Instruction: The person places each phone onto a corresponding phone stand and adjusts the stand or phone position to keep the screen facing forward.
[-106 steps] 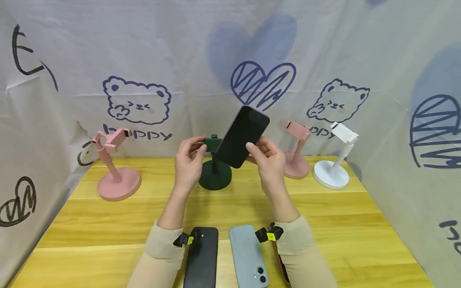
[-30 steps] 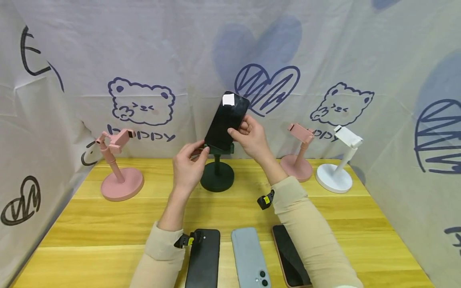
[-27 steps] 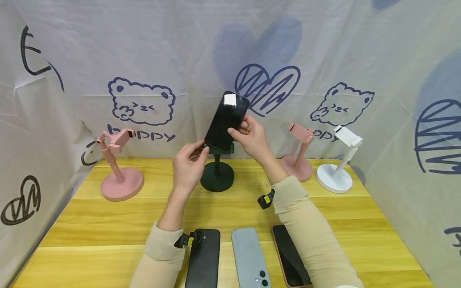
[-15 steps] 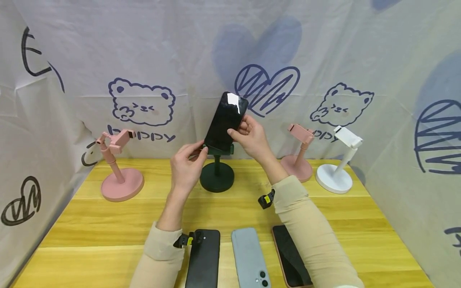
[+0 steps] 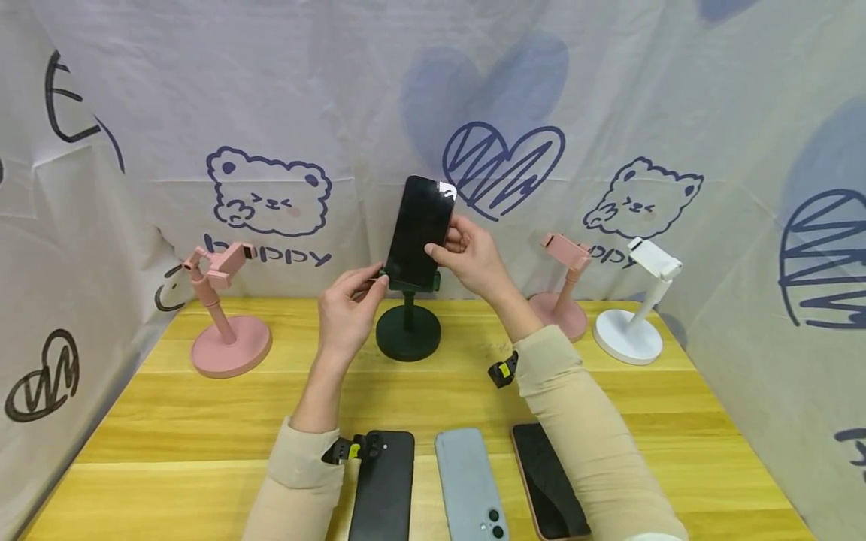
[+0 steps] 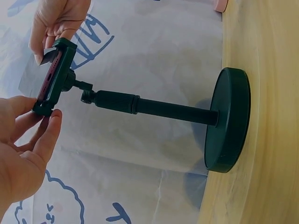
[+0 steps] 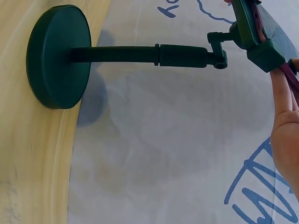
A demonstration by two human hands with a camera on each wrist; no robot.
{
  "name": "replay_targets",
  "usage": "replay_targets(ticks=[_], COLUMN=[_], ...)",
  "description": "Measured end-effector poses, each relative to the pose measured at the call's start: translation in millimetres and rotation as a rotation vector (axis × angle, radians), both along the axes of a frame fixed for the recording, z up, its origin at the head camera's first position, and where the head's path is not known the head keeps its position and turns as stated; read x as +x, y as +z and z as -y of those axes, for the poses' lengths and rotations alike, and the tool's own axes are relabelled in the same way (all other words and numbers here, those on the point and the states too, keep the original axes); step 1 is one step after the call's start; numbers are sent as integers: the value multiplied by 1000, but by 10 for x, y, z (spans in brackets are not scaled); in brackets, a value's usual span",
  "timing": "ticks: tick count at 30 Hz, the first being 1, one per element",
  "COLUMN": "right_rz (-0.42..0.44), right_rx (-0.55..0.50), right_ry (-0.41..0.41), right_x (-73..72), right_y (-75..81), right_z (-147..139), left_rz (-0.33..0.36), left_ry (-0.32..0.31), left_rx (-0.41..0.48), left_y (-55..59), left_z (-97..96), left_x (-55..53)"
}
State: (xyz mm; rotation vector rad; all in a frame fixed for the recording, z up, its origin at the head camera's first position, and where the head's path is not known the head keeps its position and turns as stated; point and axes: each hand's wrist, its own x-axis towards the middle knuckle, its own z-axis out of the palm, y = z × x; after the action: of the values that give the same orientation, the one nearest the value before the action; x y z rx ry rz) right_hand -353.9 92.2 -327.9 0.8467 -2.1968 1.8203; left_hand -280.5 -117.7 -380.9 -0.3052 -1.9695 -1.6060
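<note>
Between the two hands, a black-screened phone (image 5: 419,229) stands nearly upright, its top leaning a little to the right hand's side and its lower end against the holder of the green stand (image 5: 409,323), between that holder's two clamp ends. The right hand (image 5: 473,259) grasps the phone by its near long edge, thumb flat on the glass and fingers behind. The left hand (image 5: 345,308) pinches the clamp end nearest it between thumb and forefinger, right at the phone's lower corner; whether that clamp end presses on the phone's edge, I cannot tell. Beneath the fingertips of both hands, the stand's round base sits close to the table's back edge, just in front of the hanging cloth (image 5: 365,83), so the room behind the hands is shallow. Toward the wrists, a broad stretch of the table (image 5: 460,391) runs between the base and the near row: a black phone (image 5: 382,492) partly under the left wrist's camera, a pale blue phone (image 5: 467,473) between the forearms, and a pink-edged phone (image 5: 544,481) partly covered by the right sleeve. Well to the left of the left hand stands a pink stand (image 5: 218,315); to the right of the right hand, a smaller pink stand (image 5: 567,289) is the nearer neighbour, with a white stand (image 5: 637,319) just beyond it, leaving a wider gap on the left hand's side
</note>
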Motion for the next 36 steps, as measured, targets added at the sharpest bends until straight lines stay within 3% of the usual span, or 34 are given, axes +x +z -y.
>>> replay_targets(ticks=[12, 21, 30, 36], right_rz=[59, 45, 117, 169], right_rx=[104, 173, 131, 100], right_ry=[29, 56, 22, -13], right_x=[-46, -40, -19, -3], right_y=[36, 72, 85, 203], right_z=[-34, -5, 35, 20], left_rz=[13, 17, 58, 112], left_ry=[-19, -9, -15, -41], left_rx=[18, 18, 2, 8], left_y=[-19, -12, 16, 28], left_z=[-3, -4, 19, 32], left_x=[-15, -3, 9, 22])
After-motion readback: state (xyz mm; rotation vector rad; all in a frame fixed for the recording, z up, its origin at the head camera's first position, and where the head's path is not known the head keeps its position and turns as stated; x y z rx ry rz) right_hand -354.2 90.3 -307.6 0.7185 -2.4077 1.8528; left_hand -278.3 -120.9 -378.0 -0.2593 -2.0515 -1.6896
